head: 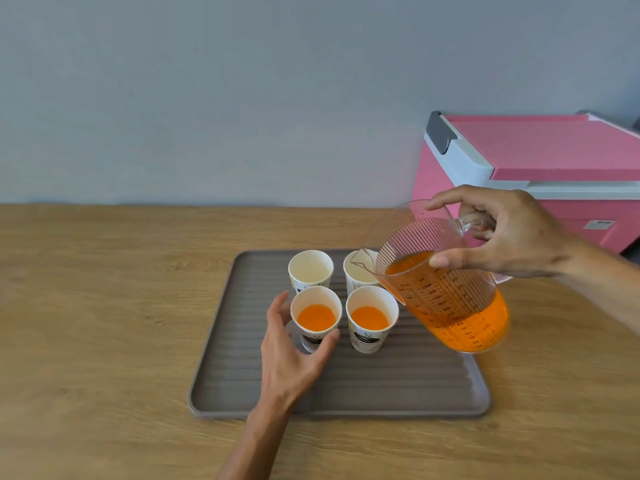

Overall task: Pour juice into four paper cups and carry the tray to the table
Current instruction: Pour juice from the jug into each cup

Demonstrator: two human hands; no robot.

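Spreading across the shot is the wooden desk (86, 306), with a pink cooler box (554, 147) beyond its far right corner. The grey tray (346, 393) lies flat on the desk, not yet lifted. Over the tray's right side the jug (450, 299) hangs tilted, spout above the back-right cup (356, 275), no stream visible. Halfway, I'd say: front-left cup (316, 317) and front-right cup (371, 318) hold juice, while back-left cup (310, 268) and its neighbour look empty. The right hand (512, 233) has its fingers clamped on the jug handle; the left hand (294, 355) curls its fingers round the front-left cup.
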